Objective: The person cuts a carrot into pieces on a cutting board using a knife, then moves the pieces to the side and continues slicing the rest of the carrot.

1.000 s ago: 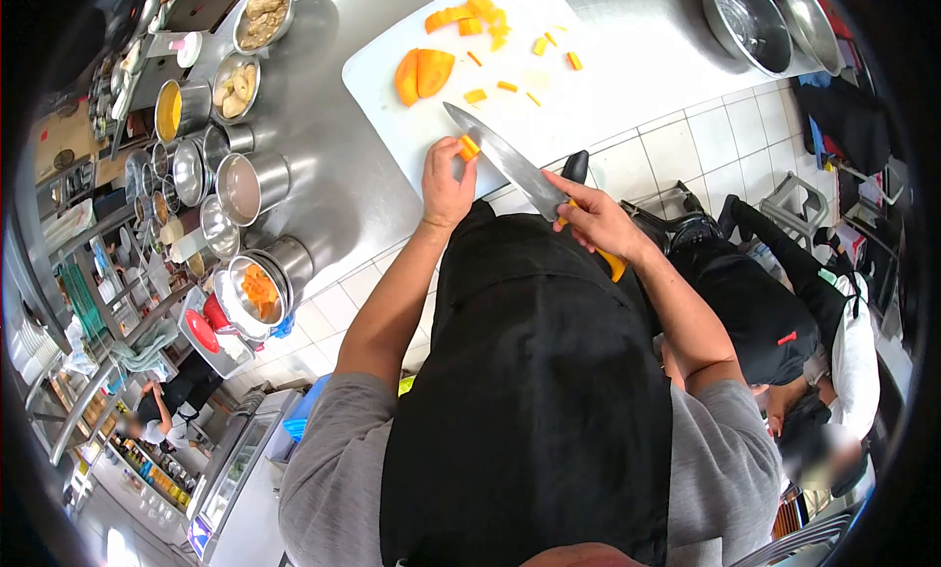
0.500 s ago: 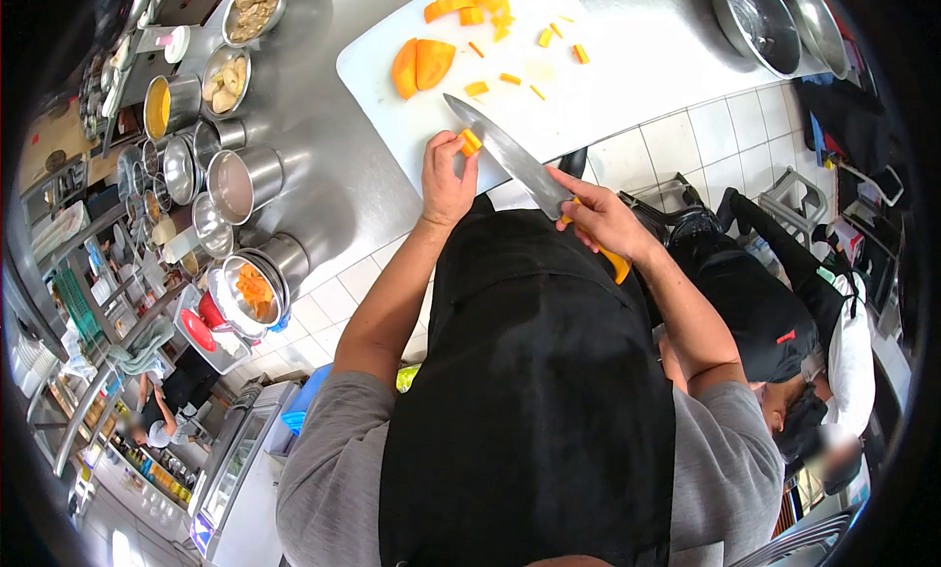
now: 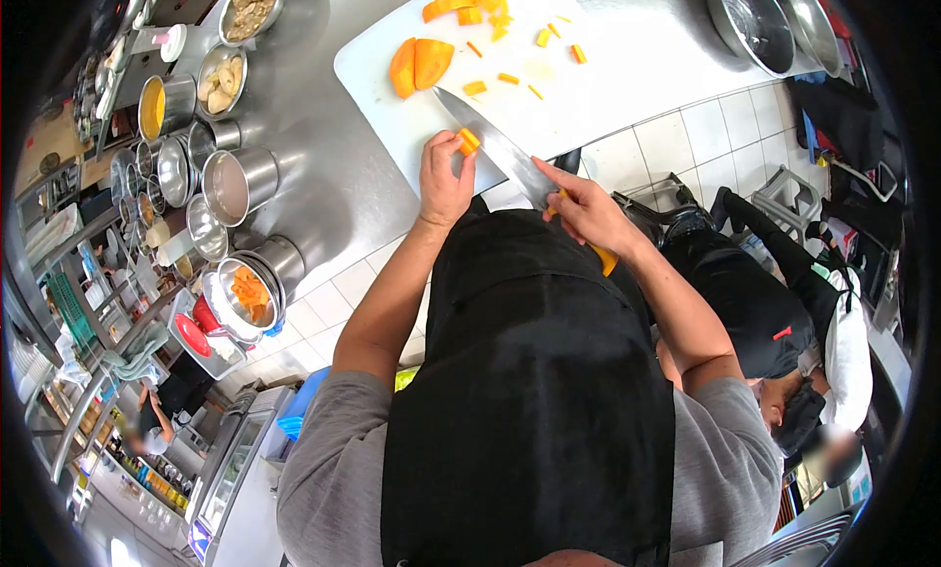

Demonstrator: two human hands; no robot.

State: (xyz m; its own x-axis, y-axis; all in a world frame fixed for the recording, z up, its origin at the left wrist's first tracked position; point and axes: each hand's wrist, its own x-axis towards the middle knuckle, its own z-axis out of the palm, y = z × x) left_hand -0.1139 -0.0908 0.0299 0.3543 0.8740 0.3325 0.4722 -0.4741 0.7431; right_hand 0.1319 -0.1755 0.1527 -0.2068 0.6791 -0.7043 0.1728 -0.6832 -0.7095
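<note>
My left hand (image 3: 446, 180) is closed on a small block of orange vegetable (image 3: 469, 142) near the front edge of the white cutting board (image 3: 382, 106). In my right hand (image 3: 588, 212) is a large chef's knife (image 3: 500, 150) with a yellow handle, the index finger stretched along the top of the blade. The blade lies beside the block, pointing up and left across the board. Two big orange vegetable chunks (image 3: 420, 67) rest beyond the knife tip. Several cut orange pieces (image 3: 470, 16) and small sticks (image 3: 508, 78) are scattered farther back and to the right.
Metal pots (image 3: 240, 187) and bowls of food (image 3: 223, 79) line the left of the steel counter (image 3: 323, 126). A bowl of orange pieces (image 3: 250, 293) stands lower left. Metal bowls (image 3: 750, 28) sit at the far right. Other people (image 3: 740, 293) are close on my right.
The knife and my right hand have shifted slightly left, bringing the blade closer to the block. My left hand keeps its hold with hardly any movement.
</note>
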